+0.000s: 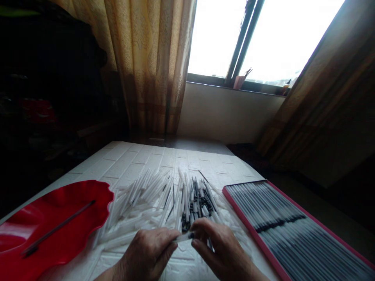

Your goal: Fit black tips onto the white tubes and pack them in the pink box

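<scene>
Between my two hands is a short whitish tube with a dark end (184, 237). My left hand (150, 249) pinches its pale end, and the fingertips of my right hand (221, 246) close on its dark end. Beyond my hands lies a loose pile of translucent white tubes (146, 191). Thin black-and-clear sticks with dark parts (199, 197) are heaped beside them, straight ahead of my right hand.
A red wavy-edged plate (73, 242) at the left bears one dark stick. At the right, a pink-edged box (243, 216) holds rows of similar sticks. The white brick-patterned table (158, 156) reaches toward the curtains (146, 70) and window.
</scene>
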`<state>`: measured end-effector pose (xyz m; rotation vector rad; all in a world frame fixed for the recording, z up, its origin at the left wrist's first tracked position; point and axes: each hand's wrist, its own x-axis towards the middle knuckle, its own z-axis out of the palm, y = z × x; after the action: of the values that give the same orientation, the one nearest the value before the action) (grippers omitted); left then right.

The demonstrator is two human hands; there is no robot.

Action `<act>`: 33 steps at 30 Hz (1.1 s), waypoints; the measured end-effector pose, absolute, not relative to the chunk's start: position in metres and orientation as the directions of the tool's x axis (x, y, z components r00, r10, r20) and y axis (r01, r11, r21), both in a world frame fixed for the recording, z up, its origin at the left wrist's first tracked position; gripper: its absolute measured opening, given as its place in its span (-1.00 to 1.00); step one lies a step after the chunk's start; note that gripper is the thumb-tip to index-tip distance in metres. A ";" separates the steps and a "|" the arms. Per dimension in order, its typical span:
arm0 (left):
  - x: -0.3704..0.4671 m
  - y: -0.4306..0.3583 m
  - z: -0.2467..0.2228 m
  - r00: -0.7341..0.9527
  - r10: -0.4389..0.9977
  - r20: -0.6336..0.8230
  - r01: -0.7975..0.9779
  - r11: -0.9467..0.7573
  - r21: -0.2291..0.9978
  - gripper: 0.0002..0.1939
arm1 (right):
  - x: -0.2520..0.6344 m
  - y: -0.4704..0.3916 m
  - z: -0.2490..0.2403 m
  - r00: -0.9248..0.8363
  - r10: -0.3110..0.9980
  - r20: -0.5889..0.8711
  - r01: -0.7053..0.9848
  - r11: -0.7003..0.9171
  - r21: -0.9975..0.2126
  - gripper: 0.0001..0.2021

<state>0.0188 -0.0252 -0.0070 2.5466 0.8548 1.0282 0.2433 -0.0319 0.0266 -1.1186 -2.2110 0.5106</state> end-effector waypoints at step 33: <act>0.016 -0.021 -0.011 0.492 0.640 0.590 0.507 -0.761 0.403 -0.86 | 0.255 -0.029 0.031 -0.382 0.811 0.444 0.525 0.586 -0.618 -0.92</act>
<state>0.0160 -0.0215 -0.0106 2.5578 0.9939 1.1230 0.2551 -0.0289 0.0309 -1.0579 -2.0727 0.4914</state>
